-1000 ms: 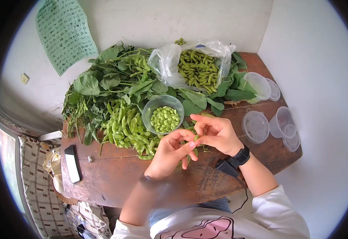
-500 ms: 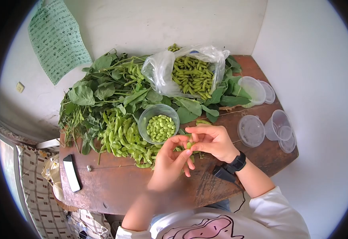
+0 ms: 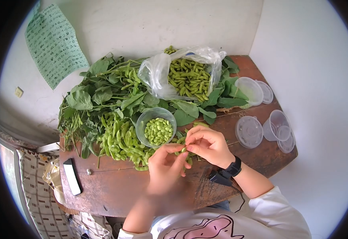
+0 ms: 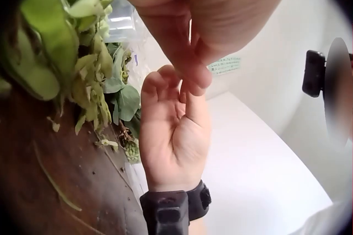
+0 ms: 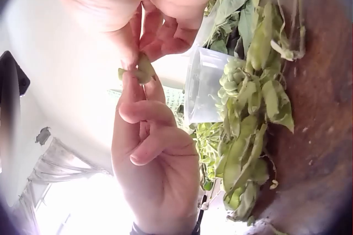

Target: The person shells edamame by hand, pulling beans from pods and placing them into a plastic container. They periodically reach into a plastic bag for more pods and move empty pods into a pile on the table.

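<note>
My left hand [image 3: 164,165] and right hand [image 3: 210,148] meet fingertip to fingertip in front of the clear tub [image 3: 139,133]. Between them is a small green soybean pod [image 5: 144,72], pinched by the thumb and fingers of each hand. The right wrist view shows the pod partly covered by fingertips; in the left wrist view the fingers hide it. Shelled green beans [image 3: 158,131] lie in the tub just beyond the left hand. A heap of flat green pods [image 3: 120,139] spreads left of the tub and reaches behind the left hand.
Leafy stalks [image 3: 80,99] cover the back left of the wooden table [image 3: 114,191]. A plastic bag [image 3: 152,75] at the back holds plump pods [image 3: 188,77]. Clear lids [image 3: 249,132] and an empty tub [image 3: 275,124] stand at right. A phone [image 3: 71,176] lies at left.
The right index finger, raised a second ago, has come down to the pod. Both hands now sit slightly lower and further left in the head view, which has itself shifted a little.
</note>
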A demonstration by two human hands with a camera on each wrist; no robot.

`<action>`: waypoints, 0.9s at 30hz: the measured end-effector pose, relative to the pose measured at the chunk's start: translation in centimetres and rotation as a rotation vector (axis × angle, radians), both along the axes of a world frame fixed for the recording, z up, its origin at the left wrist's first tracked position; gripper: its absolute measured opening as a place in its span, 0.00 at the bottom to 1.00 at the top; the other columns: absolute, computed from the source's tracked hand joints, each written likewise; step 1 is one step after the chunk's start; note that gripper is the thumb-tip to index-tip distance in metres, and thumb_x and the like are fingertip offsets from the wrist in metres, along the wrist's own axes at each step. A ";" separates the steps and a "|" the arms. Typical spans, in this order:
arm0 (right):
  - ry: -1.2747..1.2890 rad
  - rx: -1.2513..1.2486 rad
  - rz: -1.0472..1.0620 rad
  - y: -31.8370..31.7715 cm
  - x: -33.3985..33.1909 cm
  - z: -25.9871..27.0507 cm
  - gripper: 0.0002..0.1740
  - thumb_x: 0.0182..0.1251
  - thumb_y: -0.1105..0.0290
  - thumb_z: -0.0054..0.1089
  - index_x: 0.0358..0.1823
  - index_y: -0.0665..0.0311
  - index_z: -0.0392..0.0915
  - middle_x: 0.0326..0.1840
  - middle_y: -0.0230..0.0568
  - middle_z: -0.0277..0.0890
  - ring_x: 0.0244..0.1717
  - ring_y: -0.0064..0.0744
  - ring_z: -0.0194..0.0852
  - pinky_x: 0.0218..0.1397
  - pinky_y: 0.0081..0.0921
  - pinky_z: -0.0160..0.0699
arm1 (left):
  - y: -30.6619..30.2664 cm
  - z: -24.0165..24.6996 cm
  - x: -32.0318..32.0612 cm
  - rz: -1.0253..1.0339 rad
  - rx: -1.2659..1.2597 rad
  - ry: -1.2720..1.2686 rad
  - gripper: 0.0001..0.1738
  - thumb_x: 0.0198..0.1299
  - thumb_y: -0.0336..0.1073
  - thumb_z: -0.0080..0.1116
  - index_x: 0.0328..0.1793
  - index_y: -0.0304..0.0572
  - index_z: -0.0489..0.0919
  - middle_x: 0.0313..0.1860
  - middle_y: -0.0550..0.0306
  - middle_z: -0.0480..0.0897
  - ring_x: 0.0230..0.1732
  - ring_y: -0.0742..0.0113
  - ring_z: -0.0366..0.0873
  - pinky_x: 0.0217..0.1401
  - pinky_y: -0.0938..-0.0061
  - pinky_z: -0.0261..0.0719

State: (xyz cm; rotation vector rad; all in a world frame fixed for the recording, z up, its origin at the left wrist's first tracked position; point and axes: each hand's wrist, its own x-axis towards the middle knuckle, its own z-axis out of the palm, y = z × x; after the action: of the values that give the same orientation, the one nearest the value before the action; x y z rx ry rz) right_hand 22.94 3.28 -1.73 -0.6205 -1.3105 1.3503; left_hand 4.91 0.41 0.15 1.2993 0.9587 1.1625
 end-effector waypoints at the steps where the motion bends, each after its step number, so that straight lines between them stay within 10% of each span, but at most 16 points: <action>1: -0.026 -0.020 0.024 -0.1 0.1 0.2 0.17 0.68 0.82 0.64 0.58 0.71 0.79 0.49 0.34 0.74 0.50 0.21 0.76 0.53 0.20 0.79 | -0.1 0.0 0.0 0.007 -0.048 0.016 0.11 0.66 0.20 0.59 0.53 0.29 0.74 0.50 0.46 0.81 0.27 0.69 0.84 0.19 0.80 0.80; 27: -0.243 0.003 0.094 0.3 1.5 1.3 0.11 0.61 0.84 0.68 0.43 0.64 0.90 0.42 0.36 0.82 0.41 0.24 0.80 0.43 0.20 0.78 | 0.3 0.7 -0.7 0.004 -0.139 0.052 0.07 0.59 0.19 0.67 0.44 0.27 0.85 0.37 0.51 0.85 0.31 0.66 0.86 0.23 0.81 0.81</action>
State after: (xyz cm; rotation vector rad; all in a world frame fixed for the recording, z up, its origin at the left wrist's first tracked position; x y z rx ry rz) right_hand 24.43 3.61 -0.47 -0.7461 -1.5528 1.3808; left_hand 4.21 0.68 0.86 1.2213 1.0618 1.0502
